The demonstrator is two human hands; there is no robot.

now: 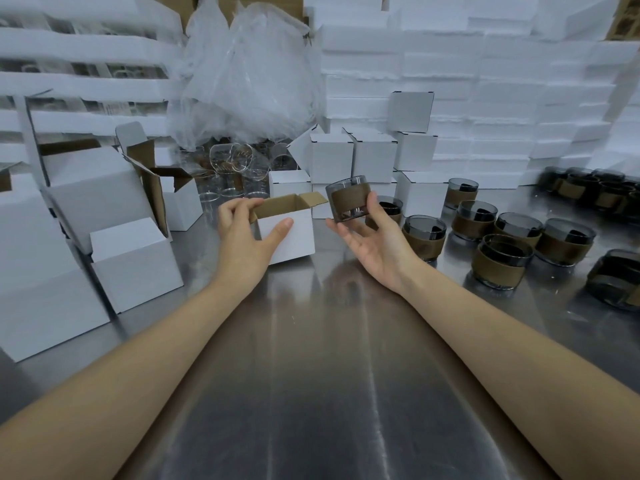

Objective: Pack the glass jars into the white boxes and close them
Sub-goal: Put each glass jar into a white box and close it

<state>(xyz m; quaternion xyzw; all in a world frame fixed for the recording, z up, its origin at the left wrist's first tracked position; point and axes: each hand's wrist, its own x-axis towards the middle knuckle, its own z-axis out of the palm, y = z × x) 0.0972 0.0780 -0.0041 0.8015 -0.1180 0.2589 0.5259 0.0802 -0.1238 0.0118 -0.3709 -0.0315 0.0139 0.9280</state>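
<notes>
A small white box (294, 233) stands open on the steel table (311, 375), its brown inside and flaps showing. My left hand (246, 233) grips its left side, fingers over the top edge and thumb on the front wall. Just right of the box, my right hand (367, 233) holds a smoky glass jar (348, 199) with a brown band, lifted off the table and tilted. The jar is level with the box's open top and apart from it.
Several banded jars (504, 261) stand on the table at the right. Closed white boxes (135, 265) crowd the left and stack behind the centre (370, 157). Clear glasses (232, 174) sit under a plastic bag (249, 74). White foam stacks (485, 98) form the back wall.
</notes>
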